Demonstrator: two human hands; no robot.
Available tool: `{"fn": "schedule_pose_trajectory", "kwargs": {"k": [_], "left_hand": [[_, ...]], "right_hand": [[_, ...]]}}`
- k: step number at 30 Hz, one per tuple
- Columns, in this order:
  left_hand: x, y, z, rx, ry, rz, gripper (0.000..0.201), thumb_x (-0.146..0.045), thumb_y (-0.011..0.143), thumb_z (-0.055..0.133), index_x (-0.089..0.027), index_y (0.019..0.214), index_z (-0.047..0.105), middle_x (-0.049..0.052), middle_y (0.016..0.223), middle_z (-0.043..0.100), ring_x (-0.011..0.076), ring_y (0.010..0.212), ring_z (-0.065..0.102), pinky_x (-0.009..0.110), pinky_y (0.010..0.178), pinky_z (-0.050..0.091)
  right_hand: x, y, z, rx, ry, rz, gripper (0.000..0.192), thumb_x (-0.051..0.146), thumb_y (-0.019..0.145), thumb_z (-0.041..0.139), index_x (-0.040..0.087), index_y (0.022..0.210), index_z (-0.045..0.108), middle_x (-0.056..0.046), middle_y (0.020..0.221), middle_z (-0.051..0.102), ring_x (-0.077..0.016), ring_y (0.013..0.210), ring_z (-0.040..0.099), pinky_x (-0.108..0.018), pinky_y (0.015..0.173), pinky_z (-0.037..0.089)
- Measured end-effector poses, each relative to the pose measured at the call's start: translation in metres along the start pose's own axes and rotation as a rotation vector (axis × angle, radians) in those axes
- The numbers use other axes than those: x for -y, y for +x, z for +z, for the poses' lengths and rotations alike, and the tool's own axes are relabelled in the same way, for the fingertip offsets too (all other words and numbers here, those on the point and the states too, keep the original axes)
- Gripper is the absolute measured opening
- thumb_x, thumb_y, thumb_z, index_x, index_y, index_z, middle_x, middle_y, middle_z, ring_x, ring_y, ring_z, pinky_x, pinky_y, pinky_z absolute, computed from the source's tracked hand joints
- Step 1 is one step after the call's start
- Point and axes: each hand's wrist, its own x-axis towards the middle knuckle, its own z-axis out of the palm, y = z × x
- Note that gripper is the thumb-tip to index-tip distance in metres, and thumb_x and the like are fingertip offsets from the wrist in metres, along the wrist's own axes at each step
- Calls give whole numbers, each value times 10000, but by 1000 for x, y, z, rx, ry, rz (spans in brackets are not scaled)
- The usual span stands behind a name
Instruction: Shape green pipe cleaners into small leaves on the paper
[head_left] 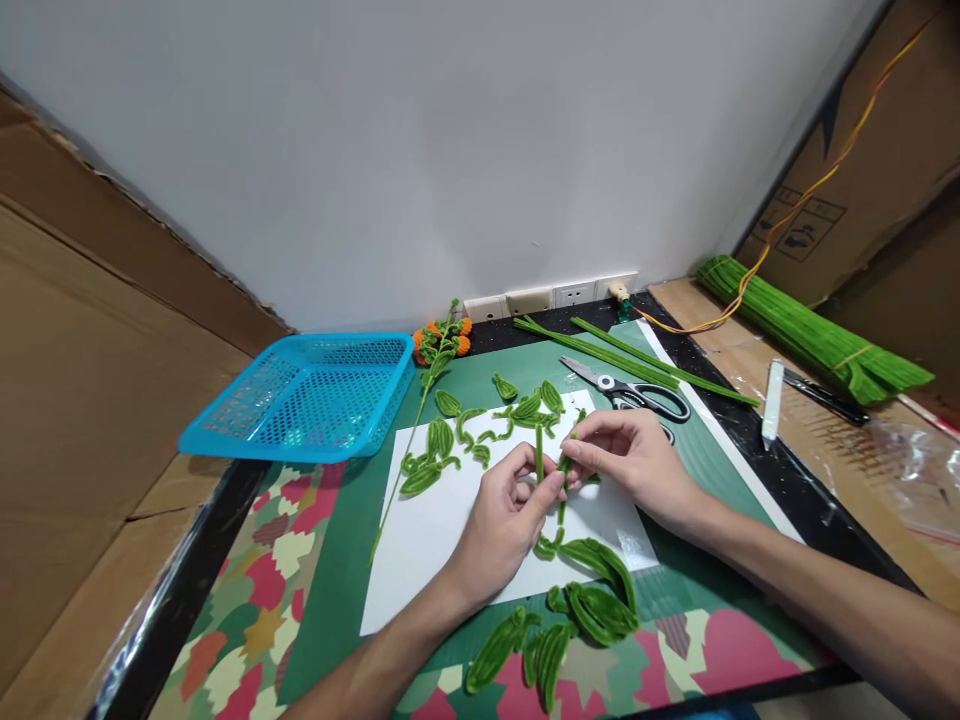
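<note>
My left hand (pixel 514 515) is closed, pinching green pipe cleaners (pixel 539 452) over a white sheet of paper (pixel 450 545). Right beside it, my right hand (pixel 626 460) is closed too, its thumb and fingertips on the upper part of the same green stems. Small leaves bent from green pipe cleaner (pixel 441 437) lie on the far half of the paper. Bigger green leaves (pixel 600 610) rest near the front edge, below my hands. Behind my right hand lie scissors (pixel 626 385) with black and white handles, partly hidden by it.
A blue plastic basket (pixel 300 395) stands at the left. Loose green pipe cleaners (pixel 622 355) lie behind the scissors, and a thick bundle of them (pixel 810 325) at the far right. Orange flowers (pixel 442 340) stand by the wall. A yellow-orange cord (pixel 795 205) runs to the sockets (pixel 576 294).
</note>
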Motion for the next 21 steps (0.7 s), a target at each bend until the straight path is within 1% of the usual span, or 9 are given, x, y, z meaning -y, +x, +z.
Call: {"fn": "schedule_pose_trajectory", "kwargs": {"k": [3,6,9,12,14,17,19,21], "left_hand": [[0,0,0,4,9,-8,307,-454,996,690,-175,953,568,-20,782,654,28,464,446,162,415,311],[1,0,0,14,19,-13,290,-442,992,703,-169,981,607,-9,801,676,31,489,452,163,433,316],[2,0,-1,29,23,-23,291,-442,977,724,-162,1000,647,-9,784,672,36,512,443,165,446,302],[2,0,-2,48,45,-27,299,-446,967,734,-152,1008,700,-21,731,630,38,511,398,175,452,277],[1,1,-2,53,57,-22,306,-448,964,736,-143,989,718,-20,715,613,43,522,389,182,462,269],[-1,1,-3,62,59,-18,313,-447,968,729,-135,981,717,-6,734,629,55,548,405,194,482,273],[-2,1,-3,75,70,-14,305,-441,974,720,-136,982,714,-6,743,628,61,556,409,202,496,283],[-3,0,-2,84,114,1,280,-421,972,721,-141,966,719,-20,731,589,66,567,402,208,512,288]], "right_hand": [[0,2,-3,42,90,96,365,447,734,949,148,786,746,-38,645,747,-164,585,728,-258,611,605],[-2,4,-5,30,187,151,392,425,689,982,145,812,736,-21,631,738,-147,556,714,-239,591,603],[-5,4,-5,33,247,167,410,410,681,989,142,851,729,-22,622,737,-144,535,704,-234,565,599],[-7,3,-5,47,272,167,401,396,705,979,139,878,723,-27,623,737,-146,528,703,-229,549,596],[-8,3,-5,61,267,165,380,389,733,963,140,886,719,-29,647,740,-144,524,701,-233,546,599],[-7,4,-6,111,223,147,334,404,809,907,150,918,719,-30,716,745,-145,529,699,-247,532,600],[-5,4,-6,128,161,107,313,422,855,865,164,972,731,-22,766,738,-137,530,687,-247,513,589],[-3,3,-7,115,62,41,305,417,864,856,179,1019,746,-14,804,729,-122,543,667,-235,507,573]]}}
